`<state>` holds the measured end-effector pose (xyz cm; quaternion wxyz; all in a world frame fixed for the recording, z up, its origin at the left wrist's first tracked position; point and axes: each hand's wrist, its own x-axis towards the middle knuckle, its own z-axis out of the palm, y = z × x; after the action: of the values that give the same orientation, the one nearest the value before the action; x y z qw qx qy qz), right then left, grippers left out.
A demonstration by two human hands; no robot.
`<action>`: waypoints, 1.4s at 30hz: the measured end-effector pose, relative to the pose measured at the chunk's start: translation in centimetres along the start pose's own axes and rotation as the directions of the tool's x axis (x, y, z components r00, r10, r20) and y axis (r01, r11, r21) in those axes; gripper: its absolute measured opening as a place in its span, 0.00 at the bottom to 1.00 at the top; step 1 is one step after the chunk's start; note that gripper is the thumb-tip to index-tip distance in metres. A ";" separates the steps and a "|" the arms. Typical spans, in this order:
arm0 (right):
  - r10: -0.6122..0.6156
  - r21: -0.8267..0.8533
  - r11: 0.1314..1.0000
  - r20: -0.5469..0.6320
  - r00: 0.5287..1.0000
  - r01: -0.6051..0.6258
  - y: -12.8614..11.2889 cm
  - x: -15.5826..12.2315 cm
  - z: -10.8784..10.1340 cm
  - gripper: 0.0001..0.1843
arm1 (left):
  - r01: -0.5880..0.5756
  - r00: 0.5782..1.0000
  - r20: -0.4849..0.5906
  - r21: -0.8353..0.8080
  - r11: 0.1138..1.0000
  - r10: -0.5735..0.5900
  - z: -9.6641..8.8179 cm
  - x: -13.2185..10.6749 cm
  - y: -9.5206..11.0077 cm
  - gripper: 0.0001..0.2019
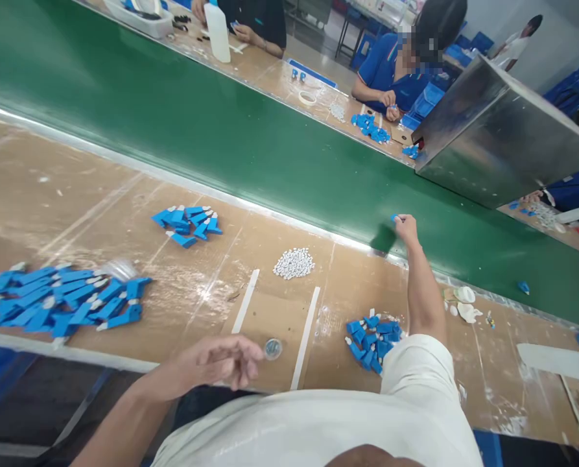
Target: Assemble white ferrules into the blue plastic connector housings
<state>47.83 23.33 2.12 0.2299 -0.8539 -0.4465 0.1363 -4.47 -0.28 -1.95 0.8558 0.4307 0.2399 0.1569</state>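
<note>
My right hand [406, 229] reaches far out over the edge of the green conveyor belt [221, 123], its fingers pinched on a small blue plastic part [395, 218]. My left hand [221, 360] hovers low near the table's front edge, fingers loosely curled beside a small round clear cap [272, 349]; it seems to hold nothing. A pile of blue parts [373, 340] lies by my right elbow. A heap of tiny white pieces [294, 263] sits between two white tape strips' far ends.
A large pile of blue parts with white tips [60, 301] lies at the left, a smaller one [187, 224] further back. A metal box [503, 139] stands over the belt. A person in blue [391, 71] works across the belt. A white bottle [218, 31] stands at the far side.
</note>
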 end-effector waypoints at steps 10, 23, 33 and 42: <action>-0.646 0.626 0.682 0.273 0.713 0.378 -5.7 -29.3 -0.2 0.20 | -0.140 0.977 -0.205 -0.408 0.902 0.059 5.2 5.2 3.2 0.20; -0.651 0.767 0.600 0.301 0.697 0.228 -7.0 -38.0 2.1 0.24 | -0.069 0.997 -0.065 -0.348 0.935 0.049 4.2 2.1 2.2 0.21; -0.263 0.622 0.783 0.342 0.902 -0.007 -2.9 -38.1 9.9 0.30 | -0.205 0.933 -0.360 -0.554 0.807 -0.010 0.2 0.0 -0.2 0.05; -0.362 0.586 0.805 0.366 0.857 0.089 -3.5 -37.7 11.2 0.21 | -0.194 0.916 -0.391 -0.628 0.754 -0.089 -0.3 0.4 -0.9 0.10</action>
<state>19.17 -3.00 -4.64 0.3673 -0.6326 -0.5308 0.4280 -4.23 -0.42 -2.90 0.8798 0.0696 0.3257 0.3392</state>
